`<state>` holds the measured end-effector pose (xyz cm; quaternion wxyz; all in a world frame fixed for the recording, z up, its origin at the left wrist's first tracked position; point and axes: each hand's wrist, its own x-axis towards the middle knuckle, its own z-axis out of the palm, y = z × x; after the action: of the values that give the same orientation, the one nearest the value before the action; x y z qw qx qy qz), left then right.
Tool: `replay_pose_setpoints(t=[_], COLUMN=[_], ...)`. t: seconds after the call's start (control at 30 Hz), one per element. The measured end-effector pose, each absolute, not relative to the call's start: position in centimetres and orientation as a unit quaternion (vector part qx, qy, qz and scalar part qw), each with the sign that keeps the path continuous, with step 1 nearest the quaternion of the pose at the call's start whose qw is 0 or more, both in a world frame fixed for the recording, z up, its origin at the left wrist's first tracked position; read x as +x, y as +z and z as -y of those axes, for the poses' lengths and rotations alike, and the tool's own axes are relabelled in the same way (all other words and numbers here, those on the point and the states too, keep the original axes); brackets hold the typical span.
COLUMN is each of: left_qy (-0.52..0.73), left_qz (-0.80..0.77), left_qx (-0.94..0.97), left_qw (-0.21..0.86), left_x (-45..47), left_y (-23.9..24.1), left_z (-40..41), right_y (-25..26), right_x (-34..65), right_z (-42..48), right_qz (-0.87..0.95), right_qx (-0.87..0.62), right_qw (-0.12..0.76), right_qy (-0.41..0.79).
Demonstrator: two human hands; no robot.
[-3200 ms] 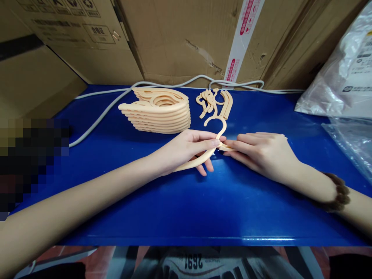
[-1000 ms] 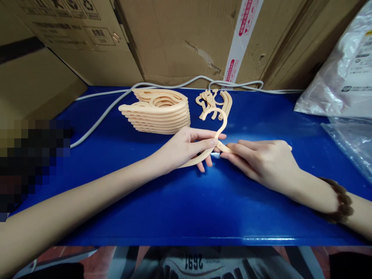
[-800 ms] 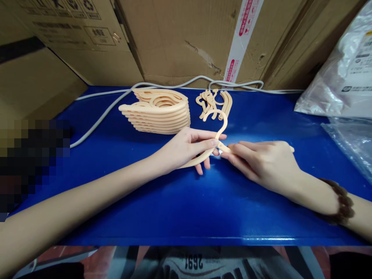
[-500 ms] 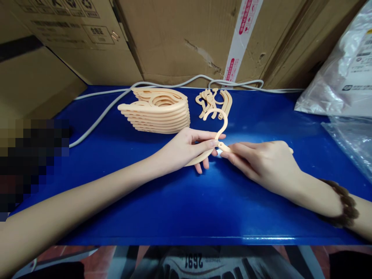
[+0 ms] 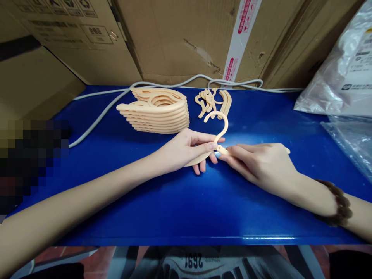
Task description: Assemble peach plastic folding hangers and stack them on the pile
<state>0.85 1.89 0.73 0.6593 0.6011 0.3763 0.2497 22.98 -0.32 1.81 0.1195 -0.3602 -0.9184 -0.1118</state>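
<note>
A peach plastic hanger lies across the blue table between my hands, its hook curling up toward the back. My left hand is closed round the hanger's left arm, thumb and forefinger pinching near the hook's base. My right hand covers the right arm, fingers pressed on it next to the joint; only the arm's tip shows past my knuckles. A stack of several finished hangers sits behind my left hand. A small heap of loose hooks lies just behind the held hanger.
Cardboard boxes wall in the back and the left. A grey cable runs along the back edge and down the left. Clear plastic bags sit at the right. A blurred patch covers the left edge.
Both hands have stayed on the hanger. Since the earliest frame the hook has swung more upright and the hands have shifted slightly nearer me.
</note>
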Motion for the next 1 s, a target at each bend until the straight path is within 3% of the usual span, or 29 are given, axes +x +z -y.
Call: replay_pose_setpoints(t=[0.73,0.9,1.0], left_qy=[0.235,0.241,0.231], left_qz=[-0.345,-0.356,-0.373], left_qx=[0.618,0.684,0.785], left_qw=[0.667,0.59,0.437], left_x=[0.6,0.8,0.8], left_y=[0.5,0.5,0.5], left_z=[-2.2,-1.7,-1.1], right_y=[1.7,1.6,1.8], right_x=[23.5,23.6,23.6], right_z=[-0.7,-0.8,-1.1], right_qz=[0.941,0.945,0.95], right_qx=[-0.282,-0.281,-0.266], right_qw=[0.138,0.133,0.133], right_qy=[-0.129,-0.1,-0.098])
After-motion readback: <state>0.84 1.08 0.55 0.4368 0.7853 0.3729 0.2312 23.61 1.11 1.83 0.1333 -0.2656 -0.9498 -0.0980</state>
